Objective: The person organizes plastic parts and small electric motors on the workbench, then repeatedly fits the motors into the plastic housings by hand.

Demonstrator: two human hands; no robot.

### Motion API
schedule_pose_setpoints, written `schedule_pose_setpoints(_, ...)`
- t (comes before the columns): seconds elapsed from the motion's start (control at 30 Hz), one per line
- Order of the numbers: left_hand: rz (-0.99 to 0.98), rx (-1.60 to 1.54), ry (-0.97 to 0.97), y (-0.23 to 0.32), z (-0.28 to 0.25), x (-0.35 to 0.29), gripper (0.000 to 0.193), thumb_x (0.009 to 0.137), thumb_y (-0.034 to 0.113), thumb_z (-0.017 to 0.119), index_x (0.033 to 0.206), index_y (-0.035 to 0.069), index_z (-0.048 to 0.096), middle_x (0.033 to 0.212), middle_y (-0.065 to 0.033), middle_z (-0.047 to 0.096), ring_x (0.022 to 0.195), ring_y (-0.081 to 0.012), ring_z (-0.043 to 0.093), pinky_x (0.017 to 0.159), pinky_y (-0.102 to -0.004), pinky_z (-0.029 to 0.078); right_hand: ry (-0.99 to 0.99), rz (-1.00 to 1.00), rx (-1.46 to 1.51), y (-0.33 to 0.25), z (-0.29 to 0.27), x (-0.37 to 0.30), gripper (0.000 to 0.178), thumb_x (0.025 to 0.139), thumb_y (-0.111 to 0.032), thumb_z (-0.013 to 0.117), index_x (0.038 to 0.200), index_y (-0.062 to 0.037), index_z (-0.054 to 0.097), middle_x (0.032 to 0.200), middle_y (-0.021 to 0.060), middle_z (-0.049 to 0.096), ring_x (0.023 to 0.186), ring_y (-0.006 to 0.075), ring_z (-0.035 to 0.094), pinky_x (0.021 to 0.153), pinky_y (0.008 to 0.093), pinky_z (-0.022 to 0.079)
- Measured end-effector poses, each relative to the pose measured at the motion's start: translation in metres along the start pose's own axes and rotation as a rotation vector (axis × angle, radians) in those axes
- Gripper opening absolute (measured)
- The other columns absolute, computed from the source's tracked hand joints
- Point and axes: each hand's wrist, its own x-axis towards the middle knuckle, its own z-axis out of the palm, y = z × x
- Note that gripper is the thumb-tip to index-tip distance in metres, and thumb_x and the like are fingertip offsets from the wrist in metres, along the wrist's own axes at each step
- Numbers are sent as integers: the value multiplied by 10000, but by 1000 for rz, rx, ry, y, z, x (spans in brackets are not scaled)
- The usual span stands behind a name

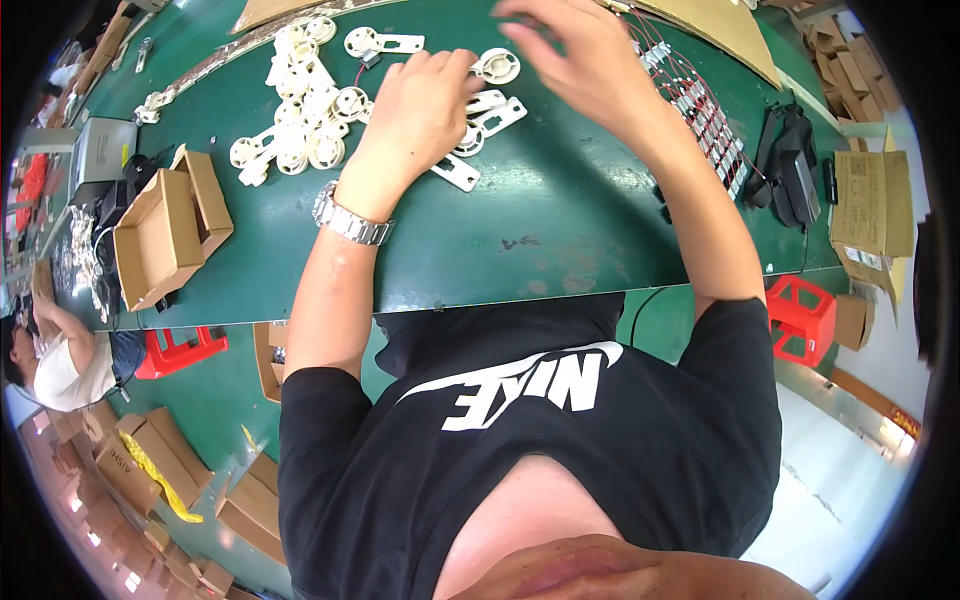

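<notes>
My left hand point(425, 112), with a metal-banded watch point(350, 217) on its wrist, is closed, its fingers curled. A white plastic part point(501, 66) with a round cup-like end sticks out at its fingertips; the rest is hidden by the hand. Beneath and beside that hand lie more such parts, among them a flat slotted strip point(500, 117). To the right, my right hand point(585, 55) is raised with thumb and fingers apart, holding nothing visible. Left of my left hand is a heap of white plastic parts point(300, 110). One part point(372, 43) has a small grey piece on a red wire.
Rows of small pieces with red wires point(705, 115) lie right of my right forearm. Further right sits a black bag point(793, 165). An opened cardboard box point(165, 235) stands left on the green table point(480, 250). Another person point(75, 360) sits far left; red stools point(800, 320) flank the table.
</notes>
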Motion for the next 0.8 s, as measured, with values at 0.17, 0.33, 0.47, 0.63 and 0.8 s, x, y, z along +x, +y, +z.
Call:
schedule_pose_setpoints(0.17, -51, -115, -67, 2, 3, -1, 241, 979, 236, 640, 1115, 38, 661, 1041, -172, 705, 1015, -372, 663, 874, -493, 500, -502, -107, -182, -38, 54, 82, 223, 898, -89, 673, 1113, -69, 732, 1037, 162, 723, 964, 361, 701, 828, 447, 564)
schedule_pose_setpoints(0.33, 3, -187, 13, -1, 4, -3, 257, 963, 188, 655, 1141, 5, 679, 1039, -222, 714, 999, -435, 663, 898, -507, 524, -727, -170, -109, 6, 139, 103, 336, 842, -42, 696, 1167, -112, 747, 1027, 163, 743, 988, 356, 721, 837, 472, 580)
schedule_pose_setpoints(0.47, -39, -216, -20, -3, 3, -5, 267, 940, 175, 672, 1118, -22, 644, 1046, -243, 702, 1015, -437, 657, 901, -512, 518, -754, -97, -123, -1, 141, 99, 190, 847, -57, 721, 1032, -22, 698, 1033, 182, 704, 1013, 377, 687, 856, 482, 558)
schedule_pose_setpoints(0.63, -105, -265, 37, 4, 2, -8, 325, 933, 118, 660, 1218, -4, 561, 1089, -234, 660, 1035, -438, 636, 885, -529, 516, -533, 18, 119, -2, 99, 92, 173, 845, -32, 710, 997, -3, 632, 945, 156, 689, 887, 344, 673, 780, 437, 524)
schedule_pose_setpoints(0.8, -139, -252, 108, -3, -1, -3, 300, 966, 159, 671, 1224, 23, 600, 1097, -203, 649, 1026, -417, 653, 858, -494, 532, -280, 348, 368, 18, 37, 64, 214, 857, -111, 819, 962, -14, 659, 890, 60, 713, 820, 129, 673, 753, 292, 553)
